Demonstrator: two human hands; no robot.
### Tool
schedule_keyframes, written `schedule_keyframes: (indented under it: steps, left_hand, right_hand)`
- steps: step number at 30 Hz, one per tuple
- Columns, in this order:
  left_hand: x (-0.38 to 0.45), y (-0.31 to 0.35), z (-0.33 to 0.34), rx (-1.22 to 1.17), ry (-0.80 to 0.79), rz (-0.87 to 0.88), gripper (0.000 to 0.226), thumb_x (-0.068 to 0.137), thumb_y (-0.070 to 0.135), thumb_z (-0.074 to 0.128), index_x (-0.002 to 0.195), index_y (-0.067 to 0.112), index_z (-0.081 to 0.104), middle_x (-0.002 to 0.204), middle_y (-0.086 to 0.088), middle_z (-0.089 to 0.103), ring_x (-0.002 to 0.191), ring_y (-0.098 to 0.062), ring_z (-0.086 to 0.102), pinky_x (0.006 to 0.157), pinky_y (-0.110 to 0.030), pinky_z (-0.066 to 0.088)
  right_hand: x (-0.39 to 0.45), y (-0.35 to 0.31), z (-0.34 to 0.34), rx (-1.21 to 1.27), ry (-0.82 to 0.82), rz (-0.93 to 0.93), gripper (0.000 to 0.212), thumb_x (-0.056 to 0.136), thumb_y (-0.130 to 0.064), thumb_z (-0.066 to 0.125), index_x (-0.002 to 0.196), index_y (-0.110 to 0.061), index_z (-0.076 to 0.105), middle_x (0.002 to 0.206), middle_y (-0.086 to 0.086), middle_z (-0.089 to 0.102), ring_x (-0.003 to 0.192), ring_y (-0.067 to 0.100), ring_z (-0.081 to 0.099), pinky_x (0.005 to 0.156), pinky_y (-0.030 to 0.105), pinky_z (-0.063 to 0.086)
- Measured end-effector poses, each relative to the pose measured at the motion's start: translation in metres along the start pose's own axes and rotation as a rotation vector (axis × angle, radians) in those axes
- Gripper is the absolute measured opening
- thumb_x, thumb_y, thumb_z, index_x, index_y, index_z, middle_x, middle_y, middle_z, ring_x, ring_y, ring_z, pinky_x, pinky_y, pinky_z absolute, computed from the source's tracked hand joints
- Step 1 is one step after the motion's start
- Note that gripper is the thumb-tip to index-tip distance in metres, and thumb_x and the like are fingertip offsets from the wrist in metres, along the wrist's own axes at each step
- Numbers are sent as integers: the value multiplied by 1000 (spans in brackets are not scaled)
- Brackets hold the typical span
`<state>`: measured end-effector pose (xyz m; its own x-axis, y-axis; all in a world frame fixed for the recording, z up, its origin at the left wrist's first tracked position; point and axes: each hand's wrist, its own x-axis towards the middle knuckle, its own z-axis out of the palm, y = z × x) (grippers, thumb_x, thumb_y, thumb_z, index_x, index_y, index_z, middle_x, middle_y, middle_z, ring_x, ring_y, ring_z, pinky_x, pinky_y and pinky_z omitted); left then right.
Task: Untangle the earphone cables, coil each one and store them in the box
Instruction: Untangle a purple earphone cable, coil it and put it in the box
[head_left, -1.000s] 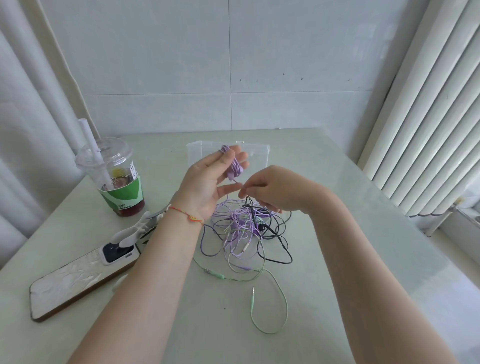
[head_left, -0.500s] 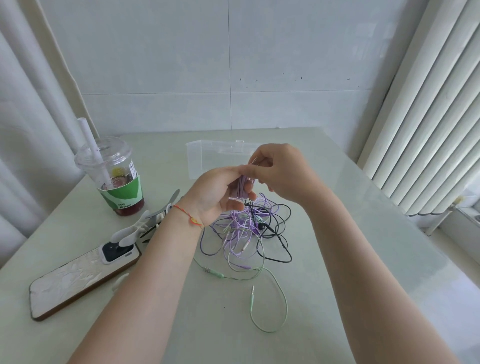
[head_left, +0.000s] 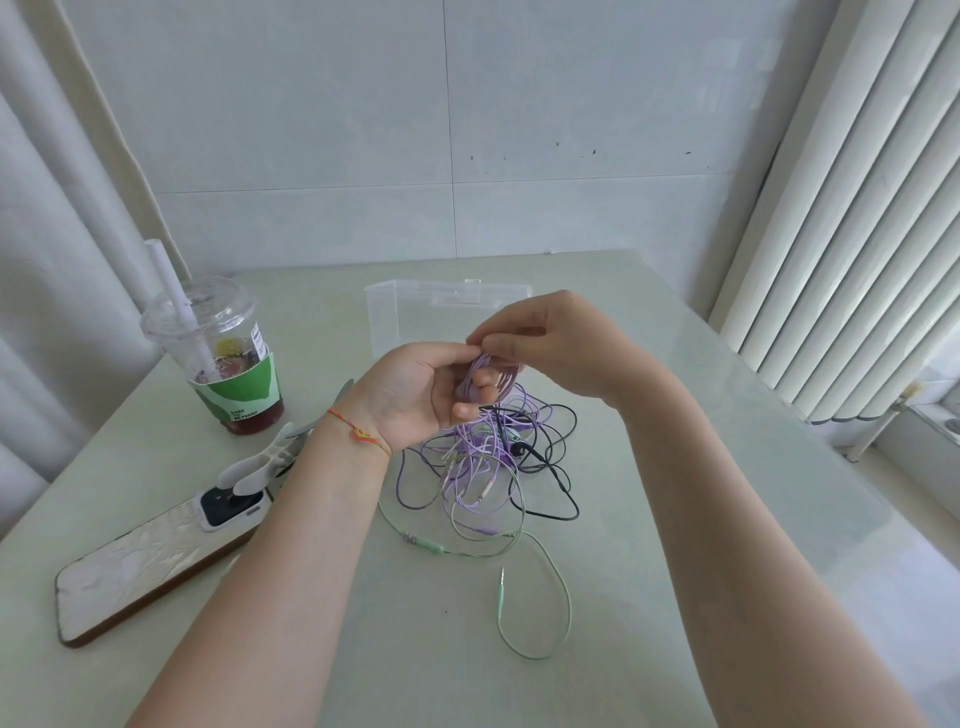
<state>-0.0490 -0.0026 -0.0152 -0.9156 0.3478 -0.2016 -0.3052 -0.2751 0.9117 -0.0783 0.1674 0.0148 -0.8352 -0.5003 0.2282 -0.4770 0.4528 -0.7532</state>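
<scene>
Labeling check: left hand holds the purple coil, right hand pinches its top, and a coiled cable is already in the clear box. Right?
One error: the clear box looks empty in the head view; no coil is stored yet. The rest stands: the left hand holds the purple coil, and the right hand pinches its top.

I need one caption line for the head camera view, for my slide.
Left hand holds a purple earphone coil while right hand pinches its top, above tangled cables before a clear box.
</scene>
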Motion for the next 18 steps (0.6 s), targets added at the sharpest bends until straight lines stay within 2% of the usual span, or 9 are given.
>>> schedule_keyframes:
  steps: [3, 5, 9, 14, 18]
  left_hand:
    - [1, 0, -2, -50, 77, -31, 23, 94, 8, 46, 82, 4, 65, 68, -9, 60, 62, -17, 62, 39, -17, 38]
    - [2, -1, -1, -66, 108, -37, 19, 95, 7, 46, 85, 2, 61, 67, -10, 59, 60, -18, 62, 38, -16, 38]
    - [3, -2, 1, -72, 112, -39, 17, 95, 8, 44, 84, 5, 57, 61, -7, 54, 56, -18, 57, 38, -16, 32]
    - [7, -4, 3, -7, 153, -67, 21, 92, 11, 38, 78, 9, 52, 56, -5, 46, 47, -17, 50, 35, -17, 26]
    - [7, -4, 0, -18, 152, -61, 20, 91, 12, 36, 73, 13, 44, 53, -1, 37, 45, -14, 41, 34, -17, 18]
  right_hand:
    - [1, 2, 0, 34, 18, 16, 14, 87, -10, 68, 95, -15, 78, 82, 2, 75, 64, -2, 65, 67, 8, 47]
    - [1, 3, 2, 51, 37, 34, 13, 86, -9, 69, 94, -15, 78, 83, 3, 76, 68, 1, 67, 67, 8, 47]
    - [2, 4, 4, 62, 51, 59, 12, 86, -9, 70, 93, -14, 78, 80, 5, 76, 68, 4, 68, 64, 8, 47]
    - [2, 3, 9, 29, 59, 63, 8, 84, -12, 72, 85, -18, 77, 68, 1, 72, 58, 4, 63, 57, 8, 44]
    - [3, 2, 12, 110, 56, 69, 4, 83, -8, 72, 83, -10, 76, 58, -5, 68, 53, 5, 61, 56, 12, 44]
